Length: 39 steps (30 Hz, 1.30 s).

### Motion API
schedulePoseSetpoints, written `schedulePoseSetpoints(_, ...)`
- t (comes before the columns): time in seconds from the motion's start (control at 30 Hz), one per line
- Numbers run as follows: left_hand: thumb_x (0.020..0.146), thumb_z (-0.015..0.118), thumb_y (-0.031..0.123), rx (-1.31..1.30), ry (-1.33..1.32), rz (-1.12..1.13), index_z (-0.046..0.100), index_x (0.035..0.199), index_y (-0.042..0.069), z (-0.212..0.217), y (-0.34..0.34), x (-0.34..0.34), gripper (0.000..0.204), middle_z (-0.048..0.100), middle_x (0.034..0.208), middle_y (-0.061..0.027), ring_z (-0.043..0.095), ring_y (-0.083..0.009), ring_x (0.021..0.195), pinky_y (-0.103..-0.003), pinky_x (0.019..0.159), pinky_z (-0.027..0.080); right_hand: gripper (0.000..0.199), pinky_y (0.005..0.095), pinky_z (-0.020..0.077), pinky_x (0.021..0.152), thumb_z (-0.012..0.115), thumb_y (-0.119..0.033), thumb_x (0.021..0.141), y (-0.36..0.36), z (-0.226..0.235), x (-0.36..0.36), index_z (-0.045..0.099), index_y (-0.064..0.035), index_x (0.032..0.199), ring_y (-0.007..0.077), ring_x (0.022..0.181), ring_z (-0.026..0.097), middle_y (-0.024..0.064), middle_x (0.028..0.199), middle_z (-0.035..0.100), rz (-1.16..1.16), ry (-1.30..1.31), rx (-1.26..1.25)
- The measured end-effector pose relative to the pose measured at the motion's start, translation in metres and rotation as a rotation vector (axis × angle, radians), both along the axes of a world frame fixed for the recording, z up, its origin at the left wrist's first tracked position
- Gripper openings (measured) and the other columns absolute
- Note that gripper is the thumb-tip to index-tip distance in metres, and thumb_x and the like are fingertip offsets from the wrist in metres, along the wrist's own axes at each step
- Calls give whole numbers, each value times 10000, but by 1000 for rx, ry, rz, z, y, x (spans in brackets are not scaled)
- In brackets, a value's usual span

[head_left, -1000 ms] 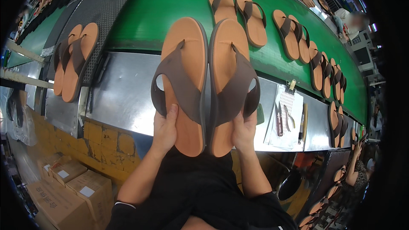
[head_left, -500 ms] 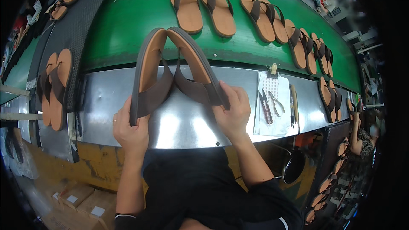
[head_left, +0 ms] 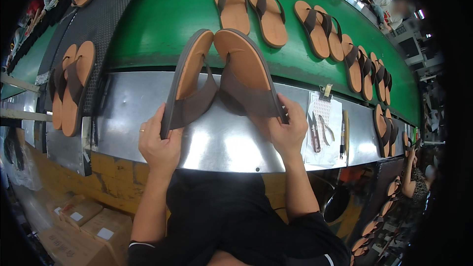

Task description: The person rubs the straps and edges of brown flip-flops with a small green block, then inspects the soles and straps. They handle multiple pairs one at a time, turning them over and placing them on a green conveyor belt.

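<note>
My left hand (head_left: 161, 140) is closed around the heel end of one flip-flop (head_left: 189, 88), which has a tan footbed, a dark brown strap and a dark sole edge. Gripped the same way by its heel, a matching flip-flop (head_left: 246, 76) is in my right hand (head_left: 289, 130). Both are held up over the metal bench (head_left: 221, 152), toes pointing away from me and close together at the top. The left one stands tilted on its side edge, while the right one shows more of its footbed. Their straps face each other.
Beyond the bench, a green conveyor belt (head_left: 157, 24) carries several pairs of flip-flops (head_left: 273, 17). Right of my hands lie papers on a clipboard (head_left: 320, 138), with thread snips (head_left: 315, 133) and pliers (head_left: 326, 129). Another pair (head_left: 74, 88) rests at left; cartons (head_left: 98, 226) sit below.
The right flip-flop has turned so that more of its footbed shows. Both hands and flip-flops remain together in front of me, while the whole view has shifted slightly.
</note>
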<state>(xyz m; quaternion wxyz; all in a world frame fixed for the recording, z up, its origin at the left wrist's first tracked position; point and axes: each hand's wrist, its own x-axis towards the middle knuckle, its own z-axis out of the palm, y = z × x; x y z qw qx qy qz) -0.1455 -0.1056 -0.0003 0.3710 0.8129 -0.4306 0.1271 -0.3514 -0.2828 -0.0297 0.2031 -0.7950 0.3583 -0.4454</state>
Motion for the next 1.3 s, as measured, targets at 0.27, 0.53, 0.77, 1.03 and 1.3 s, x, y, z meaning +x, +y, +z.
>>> schedulePoseSetpoints(0.27, 727, 840, 186, -29, 8, 23, 679, 1176, -1, 1, -2, 4, 512, 704, 904, -128, 627, -277, 769, -370, 700, 497, 396, 385, 514, 722, 738, -31, 696, -2, -3, 1, 680, -7, 1087, 326, 796, 647, 155, 903, 676, -14, 13, -28)
schedulePoseSetpoints(0.53, 740, 809, 173, -11, -19, 13, 676, 1176, -16, 2, 3, 7, 493, 720, 935, -130, 634, -274, 763, -359, 691, 503, 378, 359, 498, 704, 679, -6, 725, 1, 0, 4, 675, 4, 1103, 296, 787, 630, 149, 916, 670, -32, 34, 58)
schedulePoseSetpoints(0.77, 720, 784, 124, -57, -70, 0, 683, 1163, -7, 3, 5, 9, 473, 712, 887, -103, 624, -252, 717, -338, 648, 486, 406, 362, 506, 724, 683, 11, 693, 2, -1, 2, 672, 14, 1099, 307, 800, 638, 157, 927, 672, -22, 8, 35)
schedulePoseSetpoints(1.03, 691, 751, 62, -126, -121, -9, 687, 1148, -12, -1, 8, 9, 468, 697, 835, -107, 618, -267, 690, -347, 643, 491, 407, 371, 516, 735, 742, -17, 687, 9, -4, -2, 677, 4, 1088, 310, 820, 653, 160, 932, 686, -39, -17, -78)
schedulePoseSetpoints(1.3, 709, 716, 32, -103, -96, -57, 642, 1187, -38, -3, 17, -9, 489, 680, 968, -147, 614, -302, 833, -383, 757, 491, 419, 368, 518, 728, 817, -73, 714, 11, -8, -12, 663, 12, 1094, 310, 827, 652, 159, 938, 688, -25, -57, -142)
